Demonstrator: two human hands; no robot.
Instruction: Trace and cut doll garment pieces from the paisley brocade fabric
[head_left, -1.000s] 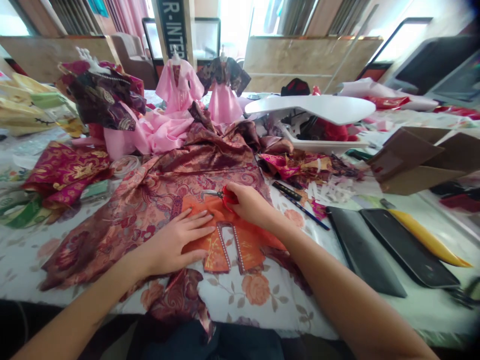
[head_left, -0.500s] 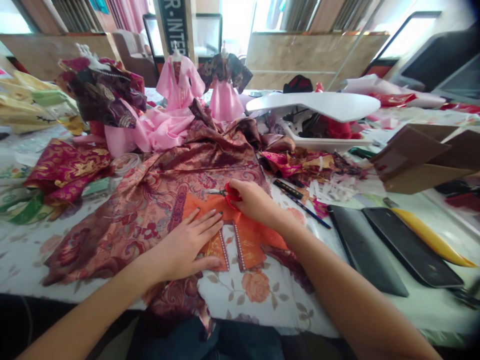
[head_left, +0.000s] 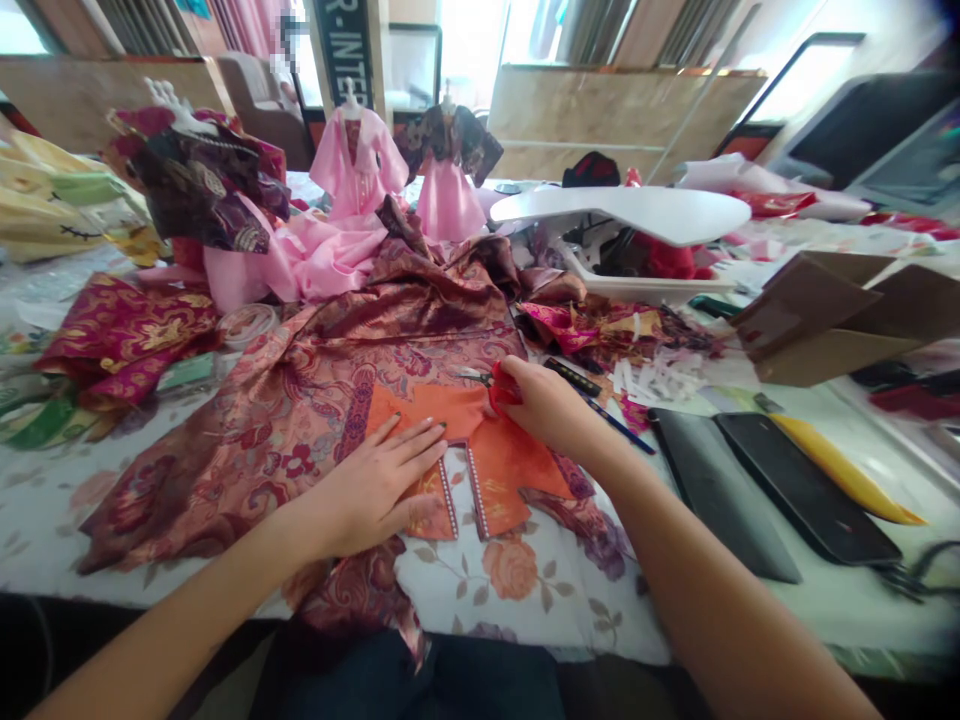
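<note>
A small orange garment piece with beaded front edges lies flat on a large paisley brocade cloth. My left hand rests palm down with fingers stretched across the garment's left half. Red-handled scissors are gripped in my right hand above the garment's upper right edge. Their blades point left over the brocade; whether the tips touch the cloth I cannot tell. The garment's right sleeve is partly covered by my right hand and wrist.
Behind the brocade stand small dress forms in a pink dress and a dark-topped dress. To the right lie a marker, a blue pencil, a grey pouch, a black case and an open cardboard box.
My right hand has moved to the right with the scissors, along the garment's upper edge. My left hand stays on the garment. The camera view has shifted slightly.
</note>
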